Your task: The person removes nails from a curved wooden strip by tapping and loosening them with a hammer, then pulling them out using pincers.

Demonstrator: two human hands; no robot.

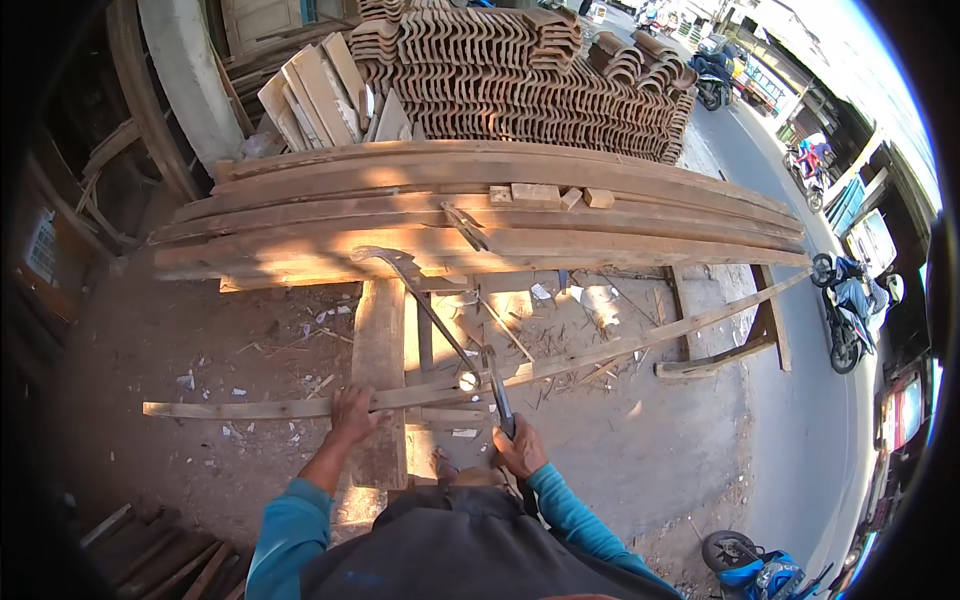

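Note:
My left hand (356, 416) is closed round a long narrow wooden strip (240, 410), where the strip crosses a wide plank (380, 335). The strip slants up to the far right. My right hand (521, 447) grips a hand tool (501, 395) with a narrow metal upper part and a dark handle; its exact kind is unclear. The tool's upper end stands at the strip. Just left of it, a dark curved bar (428, 308) runs from near the strip up to the beams, its far end hooked over.
Long wooden beams (600, 235) lie stacked ahead, with small wood blocks (536, 193) on top. Behind them rise stacked roof tiles (520, 90). A wooden trestle (715, 362) stands at right, beside a road (800, 440) with motorbikes, including a blue one (765, 572). Scraps litter the ground.

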